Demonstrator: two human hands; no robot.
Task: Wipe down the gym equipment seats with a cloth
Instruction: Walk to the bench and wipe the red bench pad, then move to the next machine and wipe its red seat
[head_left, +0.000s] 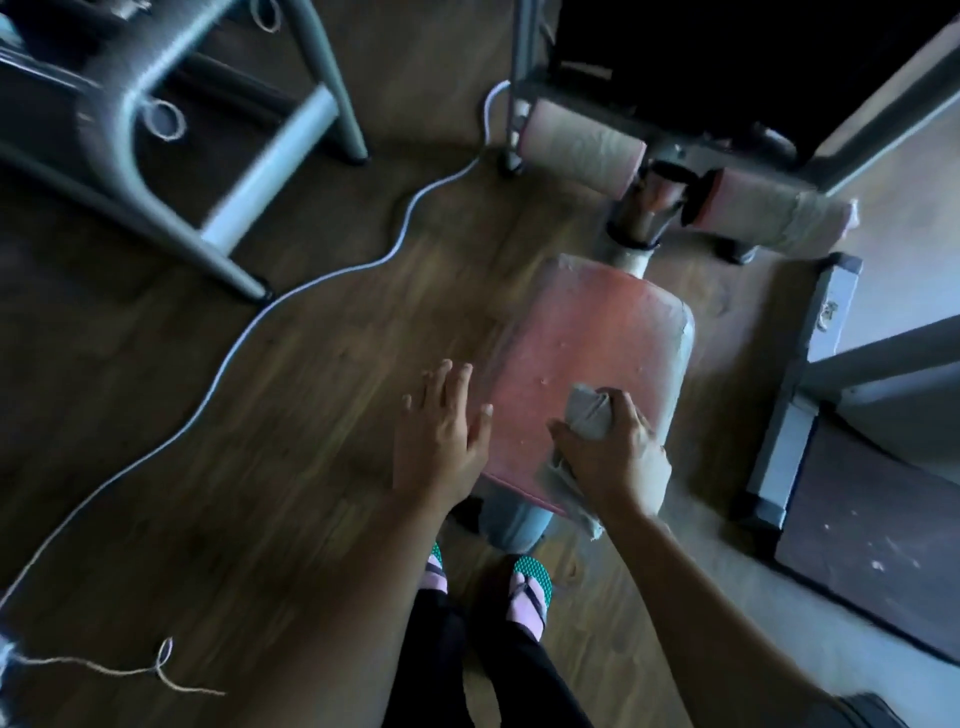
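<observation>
Wiping step: right hand (613, 452) is pressing a bunched grey cloth (589, 415) onto the red seat pad (582, 332); probably mid-wipe.
Right hand state: fingers are curling over the cloth and clamping it; a loose tail of cloth is hanging off the pad's near edge, below the wrist.
Left hand state: left hand (441, 431) is holding nothing, fingers straight and apart, hovering at the pad's left edge with the thumb overlapping that edge; cannot tell if it is touching.
Seat location: pad is sitting centre-right of frame, near end just above the sandalled feet (530, 582).
Seat long axis: pad is running from lower centre up and slightly right, toward the support post (636, 228) and the foam rollers (582, 143) at upper right.
Cloth on seat: cloth is resting on the near-right part of the pad, close to the right edge.
Bare pad from hand: most of the uncovered surface is lying up-frame and to the left of the cloth, along the long axis.
Nearer hand: right hand is already sitting on the pad; left hand is only bordering it.
Next move, judged: stroke is likely needing to push away from the body along the axis, then sweep left.
Risk, judged: hanging tail is possibly snagging on the near edge.
Visibility: frame is blurring, so pad specks are staying unreadable.
Surroundings: white cable (311, 280) is snaking over the wood floor (311, 415) at left.
</observation>
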